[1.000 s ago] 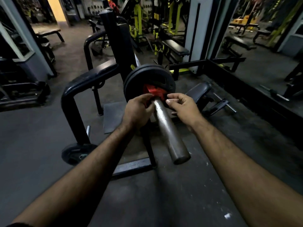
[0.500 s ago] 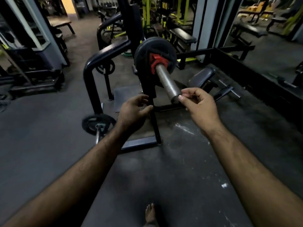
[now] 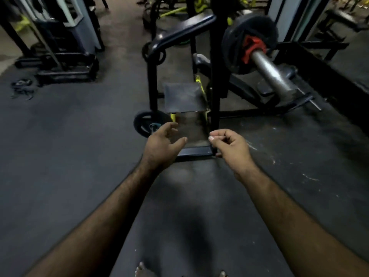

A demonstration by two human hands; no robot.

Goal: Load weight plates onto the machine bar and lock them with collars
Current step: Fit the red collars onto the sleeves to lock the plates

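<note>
A black weight plate (image 3: 233, 45) sits on the steel machine bar (image 3: 271, 72) at the upper right, with a red collar (image 3: 252, 48) clamped against it. Both hands are away from the bar, held out over the floor at mid-frame. My left hand (image 3: 161, 145) has relaxed, spread fingers and holds nothing. My right hand (image 3: 232, 146) has loosely curled fingers with the thumb near the forefinger, and I see nothing in it. A second black plate (image 3: 142, 124) stands low by the machine's frame, just beyond my left hand.
The black machine frame (image 3: 214, 80) with a padded handle (image 3: 179, 31) and a footplate (image 3: 184, 97) stands ahead. Another machine (image 3: 65, 56) stands at the far left, with straps (image 3: 22, 87) on the floor. My toes show at the bottom edge.
Both hands left the red collar and the bar and drew back toward me. The view swung left, so the bar now sits at the upper right.
</note>
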